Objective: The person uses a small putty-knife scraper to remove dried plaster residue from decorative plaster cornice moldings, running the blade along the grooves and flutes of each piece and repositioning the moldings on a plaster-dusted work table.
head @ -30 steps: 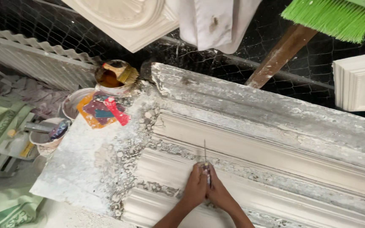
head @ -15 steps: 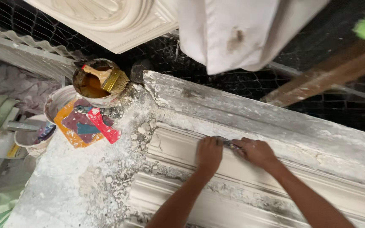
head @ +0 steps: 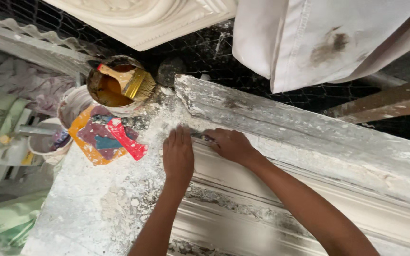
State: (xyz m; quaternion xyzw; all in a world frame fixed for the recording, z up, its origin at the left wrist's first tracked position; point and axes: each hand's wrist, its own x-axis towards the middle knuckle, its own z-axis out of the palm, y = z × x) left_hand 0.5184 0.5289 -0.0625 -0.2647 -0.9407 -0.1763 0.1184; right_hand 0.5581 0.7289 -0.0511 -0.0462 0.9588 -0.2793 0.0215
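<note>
Leftward first, we see small tubs and a bowl of brown liquid with a paintbrush resting in it, beside a red scraper lying on orange and purple scraps. Our left hand lies flat, fingers together, holding nothing, on the near end of the long plaster moulding. Just beside it, our right hand is closed on a thin metal tool, pressed into the groove at that same end. Judging by the surface, the work looks partly done: some ridges show smooth and clean, while grey crust and crumbs remain along the lower channels and the upper ledge. Dusty white debris covers the slab. Further right hangs a stained white cloth over wire mesh.
</note>
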